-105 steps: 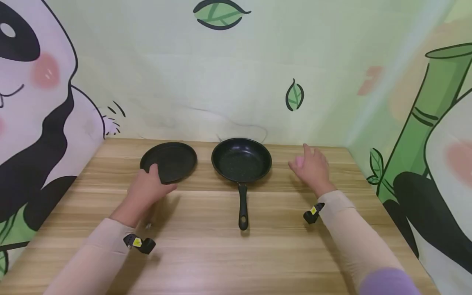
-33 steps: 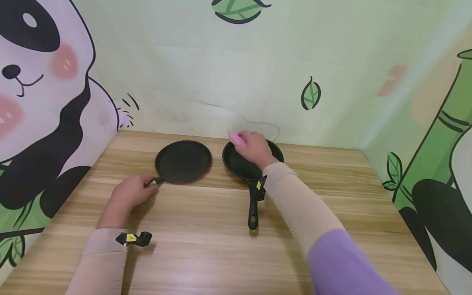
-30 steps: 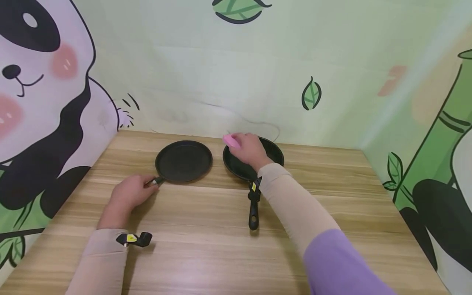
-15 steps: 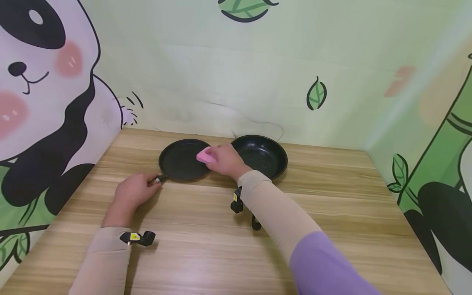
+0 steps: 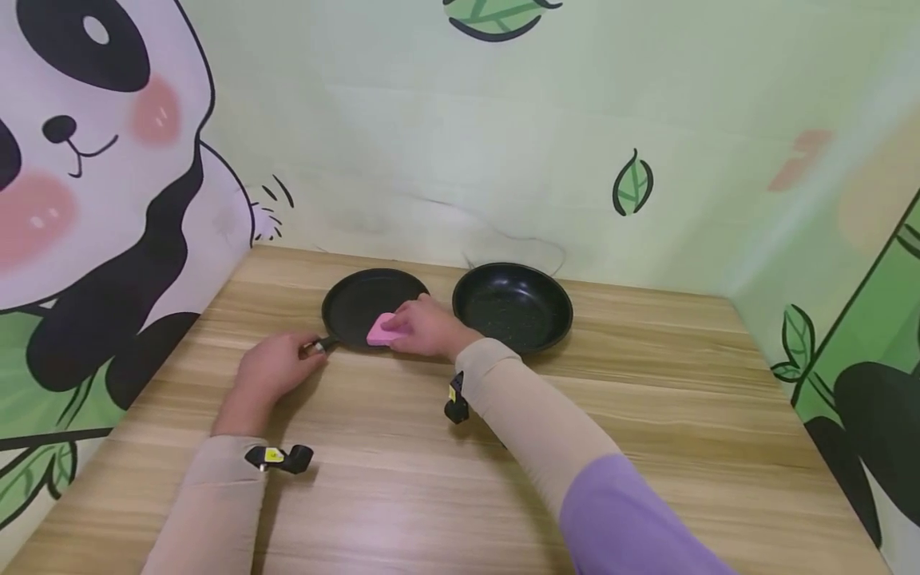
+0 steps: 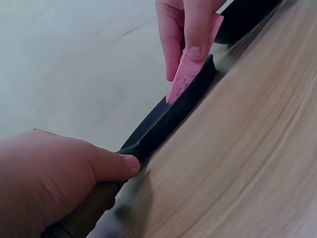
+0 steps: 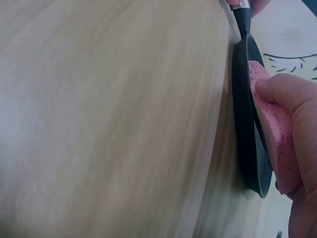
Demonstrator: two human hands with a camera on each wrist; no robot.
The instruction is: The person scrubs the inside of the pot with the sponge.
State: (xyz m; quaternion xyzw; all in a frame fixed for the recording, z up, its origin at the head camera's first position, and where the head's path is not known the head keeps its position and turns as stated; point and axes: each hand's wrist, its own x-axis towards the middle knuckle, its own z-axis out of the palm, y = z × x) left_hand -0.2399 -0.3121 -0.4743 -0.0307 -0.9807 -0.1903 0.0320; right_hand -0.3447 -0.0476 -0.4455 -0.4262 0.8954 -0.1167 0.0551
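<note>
A shallow black frying pan (image 5: 359, 299) lies flat on the wooden table, its handle toward the near left. My left hand (image 5: 276, 371) grips that handle; in the left wrist view the thumb (image 6: 130, 163) lies along it near the rim. My right hand (image 5: 430, 329) pinches a pink sponge (image 5: 382, 329) over the near right part of this pan. The right wrist view shows the sponge (image 7: 275, 129) between thumb and fingers, against the pan's inside at the rim (image 7: 242, 119). Part of the pan's right side is hidden behind my right hand.
A deeper black frying pan (image 5: 512, 310) stands just right of the shallow one, its handle hidden under my right forearm. The wooden table (image 5: 402, 479) meets a printed wall (image 5: 402, 160) behind the pans. Each wrist wears a small black camera (image 5: 456, 399).
My right hand has carried the sponge from the right side, over the deeper pan, left and down into the shallow pan. My left hand has moved onto the shallow pan's handle.
</note>
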